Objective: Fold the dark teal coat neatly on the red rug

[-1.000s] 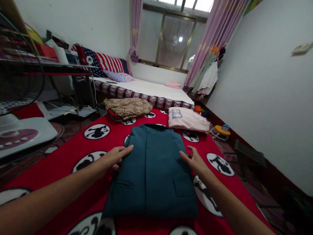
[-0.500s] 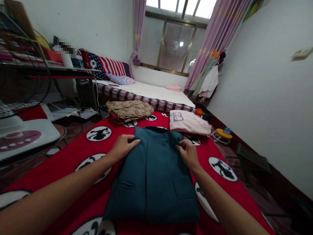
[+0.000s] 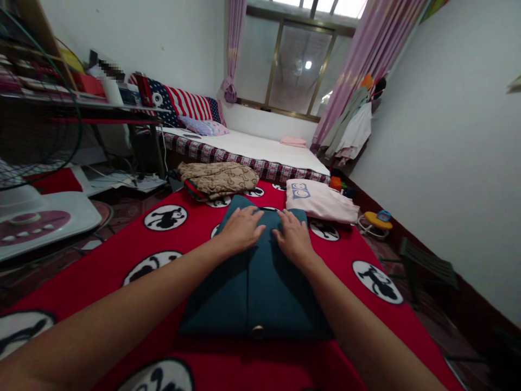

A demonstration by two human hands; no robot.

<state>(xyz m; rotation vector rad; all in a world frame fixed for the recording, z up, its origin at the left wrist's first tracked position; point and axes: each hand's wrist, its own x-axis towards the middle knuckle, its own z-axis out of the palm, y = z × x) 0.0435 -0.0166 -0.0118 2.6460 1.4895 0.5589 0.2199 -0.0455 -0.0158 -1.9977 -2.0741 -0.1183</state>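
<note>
A folded dark teal jacket (image 3: pixel 244 293) lies on a red blanket (image 3: pixel 134 326) patterned with white circles and black figures. One button shows at its near edge. My left hand (image 3: pixel 243 228) rests flat on the upper left of the jacket, fingers spread. On the upper right, my right hand (image 3: pixel 292 236) lies the same way, fingers apart. Beyond the jacket to the left is a folded tan patterned garment (image 3: pixel 220 179) with a green and red stripe. A folded pale pink garment (image 3: pixel 321 202) lies beyond it to the right.
Behind stands a bed (image 3: pixel 260 146) with a white top. A desk (image 3: pixel 122 114) with clutter and a fan (image 3: pixel 36 212) are at the left. On the right are a yellow stool (image 3: pixel 376 220) and a dark folding stool (image 3: pixel 427 263). Clothes (image 3: pixel 354 130) hang by the curtain.
Both hands have let go of the jacket's top corners and moved inward, now flat on it. The jacket is folded shorter: its pockets no longer show and a button appears at the near edge.
</note>
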